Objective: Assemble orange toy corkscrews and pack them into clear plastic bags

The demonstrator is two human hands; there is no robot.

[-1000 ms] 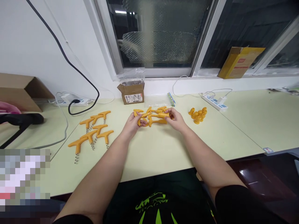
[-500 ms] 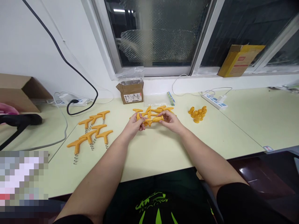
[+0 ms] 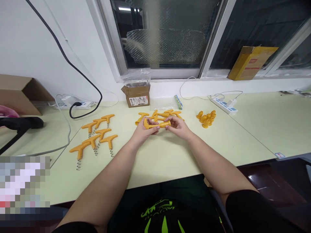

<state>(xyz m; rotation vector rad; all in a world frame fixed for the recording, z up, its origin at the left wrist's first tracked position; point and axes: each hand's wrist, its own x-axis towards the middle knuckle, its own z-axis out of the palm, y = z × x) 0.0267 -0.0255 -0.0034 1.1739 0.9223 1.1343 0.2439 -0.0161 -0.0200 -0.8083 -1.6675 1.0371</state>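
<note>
Pale-green table [image 3: 165,161]; left fingers [image 3: 154,130] clasp yellow corkscrew T-handle [image 3: 146,124], right fingers [image 3: 170,128] flared yellow sleeve [image 3: 165,124].

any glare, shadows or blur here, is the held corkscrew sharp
Head view: a soft shadow on the table below the right hand; head view: a bright light streak in the window; head view: a pixelated patch at lower left; head view: the held corkscrew reads in outline, its fine detail too small to judge.
</note>
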